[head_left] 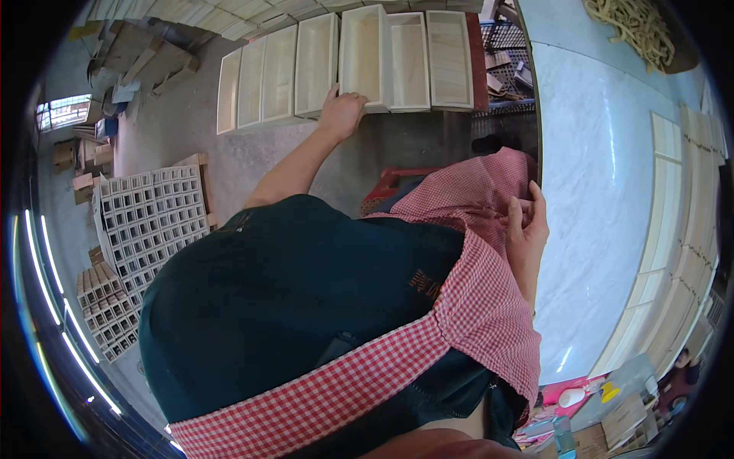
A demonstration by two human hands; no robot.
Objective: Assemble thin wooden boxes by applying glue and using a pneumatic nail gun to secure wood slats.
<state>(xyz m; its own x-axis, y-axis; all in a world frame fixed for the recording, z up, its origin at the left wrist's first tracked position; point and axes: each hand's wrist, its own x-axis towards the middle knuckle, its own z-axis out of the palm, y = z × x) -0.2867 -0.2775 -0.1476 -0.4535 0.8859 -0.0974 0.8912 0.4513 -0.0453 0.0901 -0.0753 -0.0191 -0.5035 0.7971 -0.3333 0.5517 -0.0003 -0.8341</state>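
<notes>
My left hand [343, 115] reaches out to a row of open, pale wooden boxes. Its fingers and thumb close on the near left corner of one wooden box [364, 57], which stands a little higher than those beside it. Just left of it is another pale box [316, 57], and on the right a similar box [407, 57]. At the edge of the white tabletop [585, 153], my right hand [529, 236] is near the red checked apron [489, 294], its fingers apart and loosely bent, with nothing visible in them.
A dark crate [505, 37] with wood scraps stands beyond the boxes. Wooden slats [680, 214] line the table's right side. Stacked small frames [157, 222] stand on the floor at left. A red stool [391, 183] is by my legs. Yellowish strips [634, 29] lie at far right.
</notes>
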